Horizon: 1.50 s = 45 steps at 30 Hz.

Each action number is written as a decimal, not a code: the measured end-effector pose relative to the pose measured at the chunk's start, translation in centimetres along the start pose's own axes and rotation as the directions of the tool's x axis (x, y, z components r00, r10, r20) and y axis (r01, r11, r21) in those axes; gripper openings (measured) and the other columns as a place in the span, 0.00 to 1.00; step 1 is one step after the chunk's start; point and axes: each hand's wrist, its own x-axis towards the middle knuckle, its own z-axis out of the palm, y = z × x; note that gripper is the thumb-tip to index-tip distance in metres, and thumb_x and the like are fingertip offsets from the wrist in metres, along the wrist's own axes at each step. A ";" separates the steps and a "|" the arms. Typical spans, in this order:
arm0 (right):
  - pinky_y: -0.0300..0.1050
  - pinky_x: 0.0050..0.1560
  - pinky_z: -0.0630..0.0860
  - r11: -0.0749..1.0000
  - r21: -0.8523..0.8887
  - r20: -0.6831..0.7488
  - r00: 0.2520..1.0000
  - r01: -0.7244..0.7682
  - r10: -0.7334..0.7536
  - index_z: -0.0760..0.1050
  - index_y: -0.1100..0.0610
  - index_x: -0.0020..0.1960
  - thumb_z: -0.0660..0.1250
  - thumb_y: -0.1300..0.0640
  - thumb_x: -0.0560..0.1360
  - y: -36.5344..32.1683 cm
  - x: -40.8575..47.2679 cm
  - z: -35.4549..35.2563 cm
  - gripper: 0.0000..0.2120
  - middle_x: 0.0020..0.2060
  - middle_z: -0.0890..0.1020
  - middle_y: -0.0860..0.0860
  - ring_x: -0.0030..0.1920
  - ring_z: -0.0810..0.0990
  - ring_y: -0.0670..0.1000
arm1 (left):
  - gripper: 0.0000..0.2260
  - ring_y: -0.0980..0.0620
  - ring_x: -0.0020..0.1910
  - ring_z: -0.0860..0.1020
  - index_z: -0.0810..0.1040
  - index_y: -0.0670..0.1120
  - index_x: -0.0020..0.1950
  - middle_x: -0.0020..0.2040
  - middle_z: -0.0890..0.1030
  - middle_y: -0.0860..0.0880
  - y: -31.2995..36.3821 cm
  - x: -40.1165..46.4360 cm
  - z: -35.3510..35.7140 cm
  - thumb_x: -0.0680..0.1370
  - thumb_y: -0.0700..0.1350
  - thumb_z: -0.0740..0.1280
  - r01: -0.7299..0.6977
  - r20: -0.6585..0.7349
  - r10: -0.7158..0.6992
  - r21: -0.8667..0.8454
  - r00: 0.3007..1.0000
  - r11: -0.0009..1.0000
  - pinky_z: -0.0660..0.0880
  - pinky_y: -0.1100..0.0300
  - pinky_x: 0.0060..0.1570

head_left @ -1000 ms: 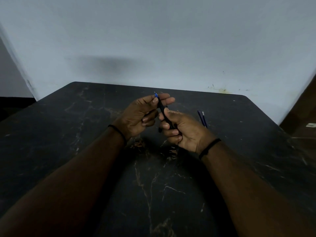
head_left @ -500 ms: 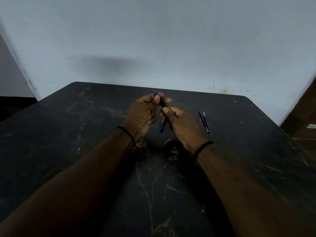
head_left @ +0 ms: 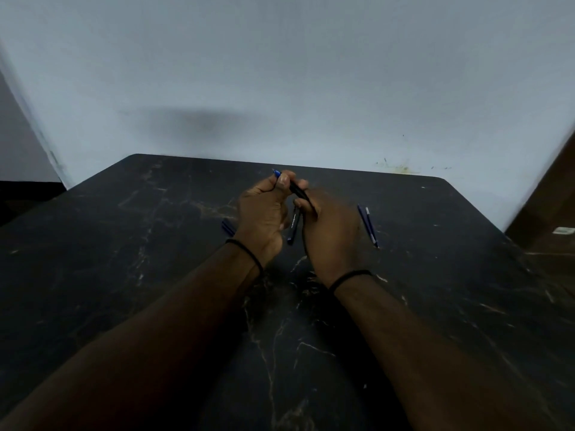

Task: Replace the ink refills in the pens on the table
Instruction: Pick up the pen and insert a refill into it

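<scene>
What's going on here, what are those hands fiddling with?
A person sits at a dark table working on a pen held up between both hands. The left hand pinches its blue-tipped end, and the right hand grips the dark barrel lower down. A second dark pen part shows between the hands. Two thin refills lie side by side on the table to the right.
</scene>
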 end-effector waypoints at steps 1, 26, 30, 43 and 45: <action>0.48 0.51 0.77 1.000 -0.009 -0.021 1.000 0.021 -0.021 0.80 0.50 0.63 0.62 0.52 0.82 0.1 0.0 0.0 0.13 0.51 0.85 0.51 0.50 0.82 0.52 | 0.07 0.58 0.15 0.62 0.78 0.43 0.45 0.41 0.86 0.47 0.0 0.0 0.0 0.82 0.42 0.63 0.002 -0.002 -0.002 0.004 1.000 1.000 0.59 0.68 0.16; 0.34 0.21 0.50 0.103 0.390 0.903 0.358 -0.915 -0.239 0.69 0.52 0.40 0.56 0.46 0.80 1.1 1.8 -3.0 0.14 0.23 0.60 0.44 0.25 0.51 0.43 | 0.15 0.61 0.19 0.63 0.82 0.46 0.57 0.57 0.84 0.47 2.7 1.0 -2.7 0.80 0.47 0.57 0.163 0.603 -0.136 0.009 0.786 0.987 0.60 0.69 0.19; 0.34 0.22 0.50 0.164 0.456 0.887 0.434 -0.875 -0.155 0.69 0.53 0.39 0.55 0.46 0.81 0.8 1.8 -2.6 0.16 0.23 0.62 0.45 0.24 0.51 0.44 | 0.10 0.60 0.17 0.65 0.77 0.44 0.48 0.43 0.84 0.48 2.5 1.0 -2.3 0.78 0.46 0.58 0.126 0.535 -0.095 -0.022 0.839 0.992 0.60 0.71 0.16; 0.33 0.20 0.59 0.582 0.585 0.614 0.777 -0.565 0.138 0.72 0.54 0.39 0.59 0.52 0.83 -0.3 0.8 -1.0 0.15 0.22 0.65 0.44 0.20 0.60 0.41 | 0.13 0.59 0.16 0.65 0.73 0.42 0.47 0.41 0.83 0.48 2.2 0.8 -1.9 0.85 0.41 0.52 0.046 0.388 -0.059 0.041 0.920 0.998 0.56 0.67 0.17; 0.30 0.21 0.62 0.636 0.600 0.522 0.840 -0.485 0.149 0.76 0.55 0.42 0.61 0.54 0.83 -0.3 0.5 -0.7 0.13 0.20 0.68 0.42 0.19 0.64 0.39 | 0.13 0.59 0.16 0.65 0.75 0.42 0.48 0.44 0.84 0.47 2.1 0.8 -1.9 0.85 0.42 0.53 0.039 0.362 -0.056 0.052 0.931 0.998 0.60 0.69 0.17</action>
